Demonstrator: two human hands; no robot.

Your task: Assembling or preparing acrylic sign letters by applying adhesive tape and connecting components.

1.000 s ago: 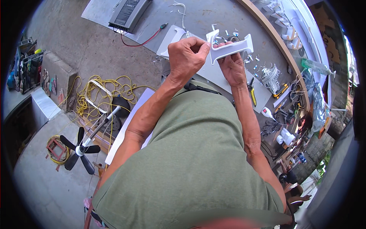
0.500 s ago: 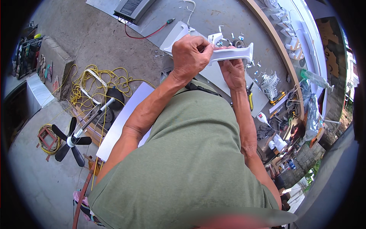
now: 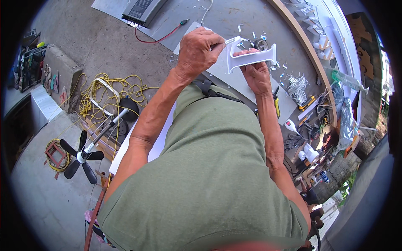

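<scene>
My right hand (image 3: pixel 256 76) grips a white plastic bracket (image 3: pixel 251 60) with flared ends, holding it up over the table. The fingers curl behind the bracket and the thumb lies below it. A narrow strip with small marks (image 3: pixel 233 40) runs along the upper left end of the bracket. My left hand (image 3: pixel 198 52) is closed in a pinch right beside that end. Whatever lies between its thumb and forefinger is too small to make out.
A grey table (image 3: pixel 234 14) carries scattered white scraps, a tape roll (image 3: pixel 261 45), yellow-handled pliers (image 3: pixel 276 104) and a grey metal device (image 3: pixel 144 11) with a red cable. White curved parts (image 3: pixel 321 44) line the right side. A fan (image 3: pixel 81 156) and yellow cord (image 3: pixel 90 98) lie at left.
My left hand has shifted left, away from the bracket's middle. The bracket has been turned, so its broad face and left end now show.
</scene>
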